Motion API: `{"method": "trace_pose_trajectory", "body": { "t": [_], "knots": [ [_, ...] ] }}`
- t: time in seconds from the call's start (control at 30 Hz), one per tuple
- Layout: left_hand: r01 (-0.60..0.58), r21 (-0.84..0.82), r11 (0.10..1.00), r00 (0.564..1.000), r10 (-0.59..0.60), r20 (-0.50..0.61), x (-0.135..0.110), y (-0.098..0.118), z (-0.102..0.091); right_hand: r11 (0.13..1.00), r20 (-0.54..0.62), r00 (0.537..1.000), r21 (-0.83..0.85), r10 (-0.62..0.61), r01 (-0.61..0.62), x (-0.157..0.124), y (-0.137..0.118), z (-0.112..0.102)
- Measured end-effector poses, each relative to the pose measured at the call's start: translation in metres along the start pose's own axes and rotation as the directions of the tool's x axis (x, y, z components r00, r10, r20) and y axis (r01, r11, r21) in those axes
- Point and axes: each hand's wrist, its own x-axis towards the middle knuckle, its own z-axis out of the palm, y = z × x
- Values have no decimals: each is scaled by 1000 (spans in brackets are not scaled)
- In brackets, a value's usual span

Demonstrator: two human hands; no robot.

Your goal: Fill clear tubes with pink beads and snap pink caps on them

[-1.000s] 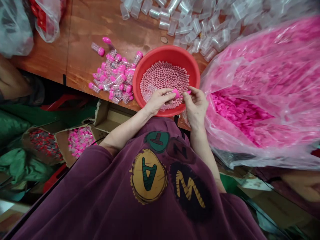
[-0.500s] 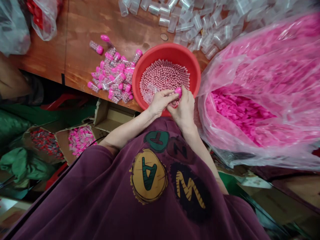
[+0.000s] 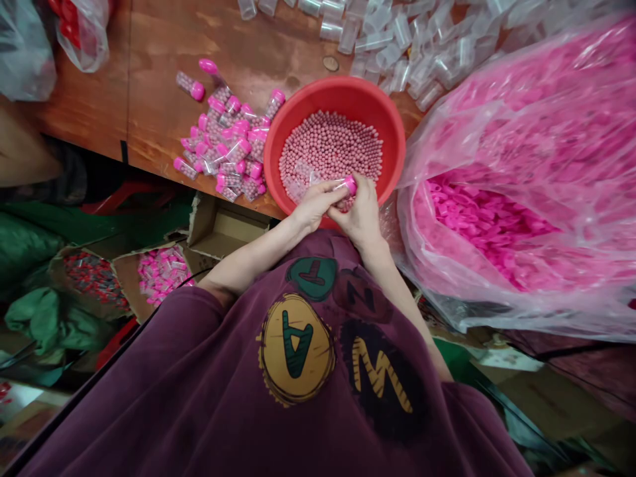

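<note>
Gripping a pink-capped vial (image 3: 344, 185), seemingly bead-filled

1. The basin (image 3: 335, 86) sits on the table (image 3: 89, 112) at your 12 o'clock, with beads (image 3: 330, 149) inside it.
2. Capped tubes (image 3: 228, 142) lie heaped at 11 o'clock, just left of the basin.
3. Empty tubes (image 3: 392, 46) lie scattered at 1 o'clock, behind the basin.
4. A bag of caps (image 3: 517, 185) sits at 2 o'clock, right of the basin.
5. A cardboard box (image 3: 159, 275) holding tubes sits at 10 o'clock, below the table's edge.
</note>
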Motion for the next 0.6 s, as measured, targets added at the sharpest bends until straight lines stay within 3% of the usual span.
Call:
{"method": "trace_pose_trajectory", "body": {
  "t": [0.2,0.3,0.43,0.5,0.6],
  "knots": [
    [26,43,999,997,-29,75,11,-1,-12,998,17,1000,57,6,-7,-1,5,-2],
    [-103,210,972,995,104,7,11,-1,-12,1000,67,998,-13,10,-9,0,0,-10],
    [-265,447,854,950,311,-29,11,-3,-7,998,84,996,-59,38,-33,1,-9,-12],
    [-248,421,873,960,280,-17,11,-4,-7,999,65,997,-28,39,-37,1,-11,-10],
    [-127,263,956,991,110,79,7,-2,-9,999,42,999,35,14,-15,0,-8,-8]
  ]
}}
